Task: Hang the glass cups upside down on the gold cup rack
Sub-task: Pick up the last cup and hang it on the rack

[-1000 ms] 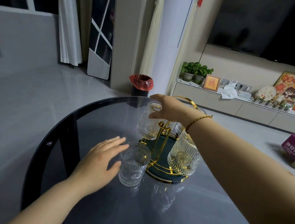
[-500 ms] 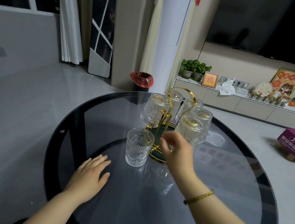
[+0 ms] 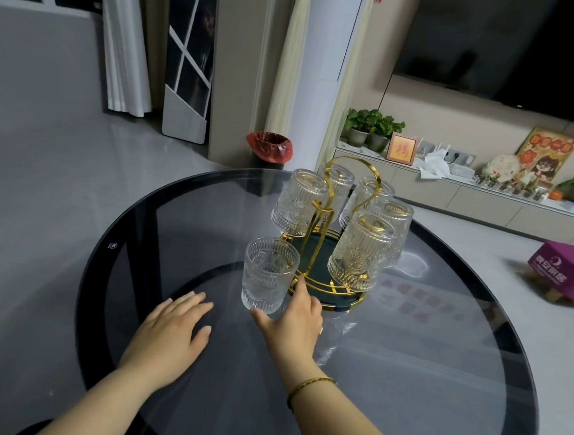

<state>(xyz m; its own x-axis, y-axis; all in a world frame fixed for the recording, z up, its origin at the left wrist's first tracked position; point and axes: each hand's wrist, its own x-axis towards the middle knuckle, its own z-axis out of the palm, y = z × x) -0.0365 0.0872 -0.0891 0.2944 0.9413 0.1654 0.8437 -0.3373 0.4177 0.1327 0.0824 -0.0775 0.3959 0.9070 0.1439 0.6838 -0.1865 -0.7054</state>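
The gold cup rack [image 3: 324,251] stands on the round dark glass table [image 3: 403,381], toward its far side, with a curved gold handle rising from a dark green round base ringed in gold wire. Five ribbed glass cups hang on it mouth down: one on the rack's left [image 3: 298,202], one at the back behind the handle [image 3: 339,183], one at the back right [image 3: 366,196], one further right [image 3: 395,222], and the nearest one at the front right [image 3: 360,254]. A sixth ribbed glass cup [image 3: 269,274] stands upright on the table, just beside the rack's front left edge, mouth up and not yet hung. The person's right hand [image 3: 296,317] sits right at the foot of that upright cup, thumb spread out to the left below its base and a finger reaching up along its right side next to the rack's gold rim; the fingers are apart around the cup's lower part, and from here I cannot tell whether they actually grip it. A thin gold bracelet [image 3: 310,385] circles that wrist. The left hand [image 3: 169,337] lies flat on the table, nearer the person than the rack and well to its left, fingers loosely spread and holding nothing.
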